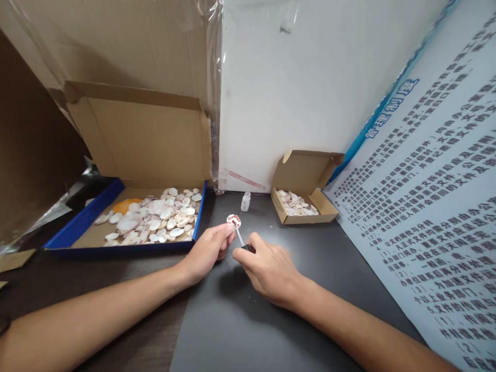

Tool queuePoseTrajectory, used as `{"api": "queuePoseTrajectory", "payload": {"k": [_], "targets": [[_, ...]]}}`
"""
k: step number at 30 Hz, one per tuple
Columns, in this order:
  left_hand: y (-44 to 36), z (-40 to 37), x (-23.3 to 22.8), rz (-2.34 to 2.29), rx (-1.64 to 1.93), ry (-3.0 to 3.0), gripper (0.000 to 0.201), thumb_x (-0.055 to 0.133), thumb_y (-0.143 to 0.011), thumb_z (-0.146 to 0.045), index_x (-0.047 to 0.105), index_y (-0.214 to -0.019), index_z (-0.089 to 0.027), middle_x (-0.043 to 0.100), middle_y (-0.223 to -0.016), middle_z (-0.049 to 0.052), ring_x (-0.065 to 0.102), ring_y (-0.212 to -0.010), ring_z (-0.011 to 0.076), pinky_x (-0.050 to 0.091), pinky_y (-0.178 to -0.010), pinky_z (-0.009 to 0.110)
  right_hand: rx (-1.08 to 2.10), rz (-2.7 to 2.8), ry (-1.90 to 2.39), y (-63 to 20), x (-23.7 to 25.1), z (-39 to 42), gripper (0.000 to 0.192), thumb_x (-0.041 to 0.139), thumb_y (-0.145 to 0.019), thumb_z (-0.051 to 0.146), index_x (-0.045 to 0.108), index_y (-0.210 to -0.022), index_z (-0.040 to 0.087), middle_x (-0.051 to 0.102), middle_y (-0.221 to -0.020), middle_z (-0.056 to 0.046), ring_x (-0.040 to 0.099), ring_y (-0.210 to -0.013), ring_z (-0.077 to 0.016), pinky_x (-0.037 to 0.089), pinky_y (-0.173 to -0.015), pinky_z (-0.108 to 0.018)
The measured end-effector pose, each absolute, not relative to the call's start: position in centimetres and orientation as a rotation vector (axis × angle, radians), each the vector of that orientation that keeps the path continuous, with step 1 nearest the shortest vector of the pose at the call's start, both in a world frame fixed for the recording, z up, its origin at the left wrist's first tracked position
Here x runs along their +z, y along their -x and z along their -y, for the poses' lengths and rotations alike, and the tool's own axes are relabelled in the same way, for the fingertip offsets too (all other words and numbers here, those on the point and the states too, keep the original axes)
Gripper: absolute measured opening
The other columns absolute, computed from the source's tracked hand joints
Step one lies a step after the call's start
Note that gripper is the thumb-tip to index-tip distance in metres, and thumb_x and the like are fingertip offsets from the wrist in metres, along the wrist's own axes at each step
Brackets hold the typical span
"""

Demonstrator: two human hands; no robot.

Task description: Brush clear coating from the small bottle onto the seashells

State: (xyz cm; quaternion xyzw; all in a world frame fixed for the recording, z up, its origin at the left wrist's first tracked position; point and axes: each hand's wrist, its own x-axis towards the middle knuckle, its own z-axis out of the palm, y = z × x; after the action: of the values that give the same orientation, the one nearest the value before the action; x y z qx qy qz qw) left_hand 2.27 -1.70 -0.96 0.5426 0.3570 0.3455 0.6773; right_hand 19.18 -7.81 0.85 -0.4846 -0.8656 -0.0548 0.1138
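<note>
Seashell [233,221], small, round and mottled pink and white, sits pinched at the fingertips of my left hand [209,250], raised just clear of the dark tabletop [232,330] so that its face tilts toward my right hand [267,268]. That right hand is curled shut around the black handle of a thin applicator brush [241,239], whose pale stem slants up to touch the shell's lower edge; holding the shell aloft keeps its face reachable by the tip and off the matte grey surface. Just beyond both hands stands a small clear glass bottle [245,201] with a white cap, upright and near enough for the brush to reach. Farther beyond my left hand lies a large flat cardboard box [116,206] with a blue rim, its lid propped open, holding a spread heap of loose shells [155,219], smooth, chalky white with faint brown streaks, plus one orange piece at its far corner. Beyond my right hand, against the white wall [310,93], a small cardboard box [304,206] with its flap up holds a thinner layer of similar shells, kept well apart from the big heap. To the right of my right hand leans a glossy printed board [426,206] covered in rows of black characters.
</note>
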Motion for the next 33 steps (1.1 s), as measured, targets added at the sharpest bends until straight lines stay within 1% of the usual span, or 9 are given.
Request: {"api": "queuePoseTrajectory", "payload": {"k": [3, 7, 14, 17, 23, 25, 29, 33], "targets": [[-2.29, 1.62, -1.06, -0.802, 0.768, -1.216, 0.035, 0.045, -0.09, -0.043, 0.04, -0.066, -0.019, 0.023, -0.051, -0.009, 0.017, -0.044, 0.0068, 0.013, -0.043, 0.023, -0.048, 2.501, 1.459, -18.93, 1.0, 8.11, 0.02, 0.039, -0.096, 0.026, 0.058, -0.09, 0.023, 0.042, -0.083, -0.001, 0.025, -0.054, -0.012, 0.012, -0.05, -0.027], [-2.24, 1.58, -1.08, -0.816, 0.783, -1.212, 0.035, 0.044, -0.091, -0.043, 0.04, -0.065, -0.019, 0.024, -0.052, -0.009, 0.017, -0.044, 0.0066, 0.013, -0.042, 0.022, 0.015, 2.495, 1.385, -18.68, 0.92, 8.43, 0.019, 0.042, -0.094, 0.03, 0.057, -0.086, 0.022, 0.04, -0.082, -0.001, 0.027, -0.056, -0.0124, 0.012, -0.052, -0.027], [-2.36, 1.63, -0.87, -0.816, 0.783, -1.196, 0.034, 0.043, -0.091, -0.042, 0.04, -0.066, -0.019, 0.022, -0.051, -0.009, 0.016, -0.044, 0.0069, 0.013, -0.042, 0.022, -0.111, 2.376, 1.434, -18.76, 0.66, 8.3, 0.016, 0.045, -0.091, 0.026, 0.057, -0.082, 0.021, 0.043, -0.082, -0.002, 0.026, -0.056, -0.0126, 0.011, -0.052, -0.027], [-2.4, 1.58, -0.95, -0.812, 0.789, -1.197, 0.034, 0.043, -0.091, -0.041, 0.04, -0.066, -0.019, 0.024, -0.052, -0.009, 0.016, -0.044, 0.0068, 0.013, -0.042, 0.022, -0.127, 2.43, 1.341, -18.77, 0.62, 8.31, 0.015, 0.045, -0.09, 0.026, 0.057, -0.081, 0.022, 0.042, -0.079, -0.002, 0.027, -0.057, -0.0133, 0.012, -0.052, -0.027], [-2.28, 1.55, -1.0, -0.81, 0.788, -1.2, 0.034, 0.043, -0.092, -0.041, 0.041, -0.066, -0.019, 0.022, -0.052, -0.009, 0.016, -0.044, 0.0071, 0.013, -0.042, 0.023, -0.144, 2.417, 1.38, -18.9, 0.56, 8.21, 0.015, 0.045, -0.09, 0.026, 0.056, -0.082, 0.022, 0.043, -0.079, -0.002, 0.029, -0.057, -0.013, 0.013, -0.052, -0.027], [-2.27, 1.59, -0.98, -0.81, 0.789, -1.199, 0.035, 0.044, -0.092, -0.042, 0.04, -0.066, -0.019, 0.023, -0.052, -0.009, 0.016, -0.045, 0.007, 0.013, -0.042, 0.023, -0.129, 2.444, 1.332, -18.99, 0.58, 8.19, 0.015, 0.045, -0.09, 0.026, 0.056, -0.082, 0.022, 0.043, -0.079, -0.001, 0.031, -0.057, -0.0131, 0.014, -0.052, -0.027], [-2.29, 1.62, -0.99, -0.807, 0.785, -1.202, 0.035, 0.044, -0.091, -0.042, 0.04, -0.066, -0.019, 0.021, -0.051, -0.009, 0.015, -0.045, 0.007, 0.013, -0.042, 0.023, -0.084, 2.38, 1.307, -19.24, 0.78, 8.09, 0.014, 0.043, -0.091, 0.026, 0.056, -0.087, 0.021, 0.045, -0.08, -0.001, 0.035, -0.058, -0.0129, 0.018, -0.052, -0.027], [-2.23, 1.61, -1.11, -0.807, 0.784, -1.208, 0.034, 0.044, -0.091, -0.042, 0.042, -0.066, -0.019, 0.023, -0.051, -0.009, 0.017, -0.043, 0.0067, 0.013, -0.041, 0.023, 0.042, 2.348, 1.027, -19.53, 0.77, 7.95, 0.014, 0.038, -0.088, 0.016, 0.051, -0.091, 0.021, 0.044, -0.075, 0.0, 0.038, -0.058, -0.0132, 0.026, -0.054, -0.026]]}}
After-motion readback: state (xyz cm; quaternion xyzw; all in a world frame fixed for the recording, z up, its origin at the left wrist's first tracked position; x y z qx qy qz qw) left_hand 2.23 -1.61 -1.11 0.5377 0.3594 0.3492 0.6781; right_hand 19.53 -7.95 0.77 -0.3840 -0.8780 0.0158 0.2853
